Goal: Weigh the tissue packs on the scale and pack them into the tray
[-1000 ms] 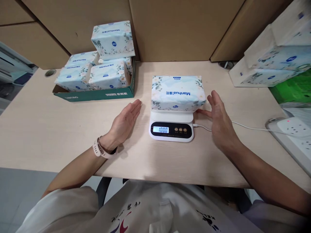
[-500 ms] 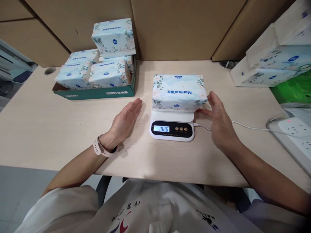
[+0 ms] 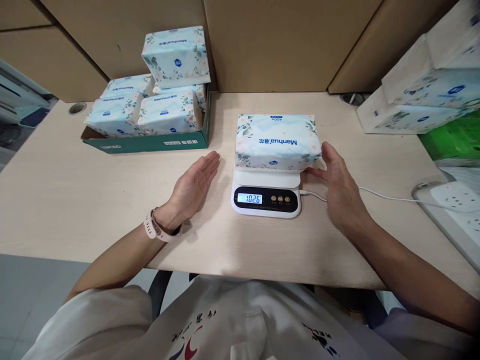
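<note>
White scale [image 3: 266, 200] reads 102.6; pack [image 3: 278, 140] atop, inverted print: "Manhua", "400".

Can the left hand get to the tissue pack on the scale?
Probably yes: the left hand is open and close by, and only tabletop seems to lie between it and the tissue pack on the scale.

pale desk [image 3: 123, 185]; on it green tray [image 3: 150, 144], white scale [image 3: 267, 179], power strip [image 3: 455, 207].
</note>
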The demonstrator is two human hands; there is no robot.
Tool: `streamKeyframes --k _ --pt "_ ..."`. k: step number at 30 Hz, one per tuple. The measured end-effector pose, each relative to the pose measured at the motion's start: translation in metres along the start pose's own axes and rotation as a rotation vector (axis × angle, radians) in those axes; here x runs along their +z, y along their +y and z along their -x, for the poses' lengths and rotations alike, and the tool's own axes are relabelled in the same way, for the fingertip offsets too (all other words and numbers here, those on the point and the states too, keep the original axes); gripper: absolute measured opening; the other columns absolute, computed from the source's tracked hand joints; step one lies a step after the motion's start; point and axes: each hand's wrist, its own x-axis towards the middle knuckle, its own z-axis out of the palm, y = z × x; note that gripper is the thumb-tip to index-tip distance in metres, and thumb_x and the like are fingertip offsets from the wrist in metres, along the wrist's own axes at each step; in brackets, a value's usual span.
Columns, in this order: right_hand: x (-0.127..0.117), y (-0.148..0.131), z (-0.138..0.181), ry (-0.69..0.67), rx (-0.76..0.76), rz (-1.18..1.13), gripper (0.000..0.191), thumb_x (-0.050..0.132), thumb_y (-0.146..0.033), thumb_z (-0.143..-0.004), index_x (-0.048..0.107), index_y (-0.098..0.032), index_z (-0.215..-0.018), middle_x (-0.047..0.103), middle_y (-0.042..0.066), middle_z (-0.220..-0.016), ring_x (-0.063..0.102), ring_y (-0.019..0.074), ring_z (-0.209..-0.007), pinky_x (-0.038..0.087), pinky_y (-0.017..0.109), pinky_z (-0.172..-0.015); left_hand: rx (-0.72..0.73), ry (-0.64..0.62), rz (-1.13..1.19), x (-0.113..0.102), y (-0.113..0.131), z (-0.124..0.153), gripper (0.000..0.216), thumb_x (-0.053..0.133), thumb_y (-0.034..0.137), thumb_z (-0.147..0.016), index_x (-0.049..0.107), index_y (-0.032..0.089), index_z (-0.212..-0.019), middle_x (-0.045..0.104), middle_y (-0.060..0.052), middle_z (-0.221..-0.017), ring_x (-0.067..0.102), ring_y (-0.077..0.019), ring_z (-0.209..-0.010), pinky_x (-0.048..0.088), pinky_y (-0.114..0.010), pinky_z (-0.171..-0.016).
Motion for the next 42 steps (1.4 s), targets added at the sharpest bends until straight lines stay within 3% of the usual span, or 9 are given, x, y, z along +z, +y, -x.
streamKeyframes --k 10,16,34,38,42 --pt "-0.001 0.0 0.001 -0.011 -0.008 -0.001 0.074 0.034 -0.082 -0.105 0.036 -0.05 -0.172 0.039 -0.005 -0.183 0.054 0.0394 -0.159 0.031 0.072 -0.138 0.003 0.016 0.015 0.001 0.0 0.0 0.065 0.048 0.042 -0.11 0.048 0.012 -0.168 0.043 -0.012 -0.18 0.038 -0.0242 -0.17 0.027 -0.038 -0.144" --pt "0.0 0.0 0.001 -0.012 -0.013 0.02 0.072 0.03 -0.081 -0.106 0.036 -0.05 -0.172 0.039 -0.005 -0.183 0.053 0.0384 -0.16 0.032 0.072 -0.137 0.022 0.012 0.0 0.001 0.0 0.001 0.073 0.054 0.033 -0.101 0.045 0.01 -0.17 0.046 -0.012 -0.178 0.038 -0.0266 -0.171 0.024 -0.041 -0.146" --pt "0.002 0.003 -0.002 0.006 -0.028 0.017 0.079 0.035 -0.086 -0.103 0.04 -0.046 -0.171 0.043 -0.001 -0.181 0.061 0.0395 -0.152 0.037 0.073 -0.135 0.006 0.012 -0.026 0.0 0.0 -0.002 0.094 0.059 0.02 -0.079 0.038 0.004 -0.169 0.041 -0.013 -0.181 0.035 -0.0264 -0.171 0.022 -0.042 -0.146" --pt "0.004 -0.002 -0.003 0.0 -0.03 0.031 0.082 0.033 -0.086 -0.103 0.038 -0.042 -0.172 0.043 0.002 -0.181 0.06 0.0385 -0.154 0.039 0.07 -0.135 0.027 -0.008 -0.056 -0.004 -0.004 -0.005 0.096 0.061 0.022 -0.077 0.039 0.007 -0.169 0.043 -0.013 -0.18 0.035 -0.0283 -0.172 0.021 -0.045 -0.146" --pt "0.003 -0.001 -0.005 0.039 -0.08 0.106 0.082 0.03 -0.084 -0.104 0.04 -0.04 -0.172 0.046 0.003 -0.18 0.042 0.0379 -0.168 0.028 0.07 -0.139 0.069 -0.058 -0.139 -0.005 -0.009 -0.002 0.089 0.058 0.038 -0.09 0.037 0.016 -0.173 0.033 -0.009 -0.185 0.027 -0.0306 -0.175 0.016 -0.05 -0.147"
